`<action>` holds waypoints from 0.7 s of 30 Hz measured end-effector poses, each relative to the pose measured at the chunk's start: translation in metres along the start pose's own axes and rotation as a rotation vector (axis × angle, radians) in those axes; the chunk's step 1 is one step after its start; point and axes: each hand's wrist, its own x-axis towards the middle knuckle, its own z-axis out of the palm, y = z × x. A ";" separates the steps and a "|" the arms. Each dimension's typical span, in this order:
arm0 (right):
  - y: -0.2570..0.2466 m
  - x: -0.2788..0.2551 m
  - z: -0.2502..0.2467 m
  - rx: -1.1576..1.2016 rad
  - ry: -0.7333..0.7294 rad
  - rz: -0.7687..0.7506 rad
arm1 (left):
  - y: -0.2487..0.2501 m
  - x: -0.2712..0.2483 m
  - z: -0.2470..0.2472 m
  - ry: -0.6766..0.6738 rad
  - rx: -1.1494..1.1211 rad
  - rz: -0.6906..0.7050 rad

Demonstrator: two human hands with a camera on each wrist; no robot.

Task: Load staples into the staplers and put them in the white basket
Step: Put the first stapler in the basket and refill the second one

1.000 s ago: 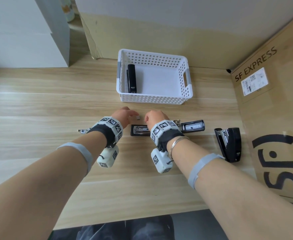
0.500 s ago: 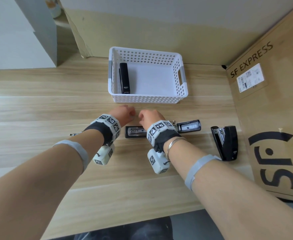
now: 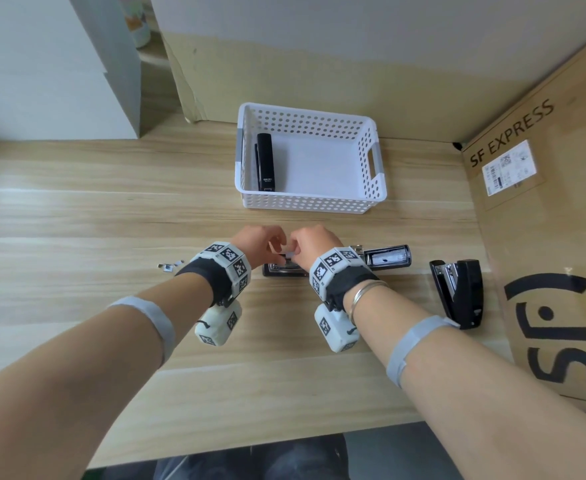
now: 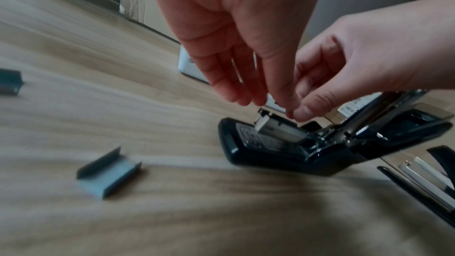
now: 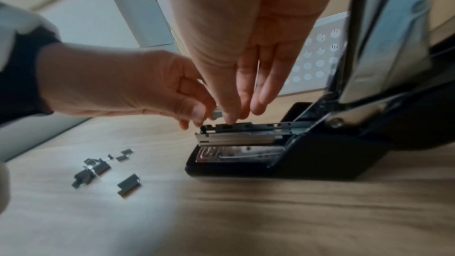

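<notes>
1. Head view showed one black stapler already lying in the white basket at 12 o'clock. An opened stapler lay flat on the table under both hands, and a third stapler waited at 3 o'clock with its top raised. By my reckoning one was done, one was being loaded, and one was left. The left hand and right hand met over a small pale piece; their grips could not be told from there.

2. Left wrist view showed what the head view hid: the left hand's fingers hung nearly straight, its thumb meeting the right hand's pinched thumb and forefinger just above the stapler's metal magazine. Spare staple strips lay at 8 o'clock. Whatever was pinched was hidden.

3. Right wrist view alone showed the staple strip, nipped between the left thumb and forefinger and touched by the right fingertips, just above the open magazine, not yet seated. Loose staple pieces lay at 8 o'clock.
</notes>
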 end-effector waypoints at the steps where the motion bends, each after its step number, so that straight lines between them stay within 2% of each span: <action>1: 0.002 0.000 0.001 -0.019 -0.010 0.005 | -0.001 -0.001 0.003 -0.019 0.025 -0.006; 6: 0.005 -0.001 0.007 -0.049 -0.026 0.024 | -0.004 -0.004 0.013 -0.015 0.103 -0.014; 21: 0.002 0.003 0.009 -0.032 -0.050 0.034 | -0.007 -0.001 0.014 -0.015 0.081 -0.023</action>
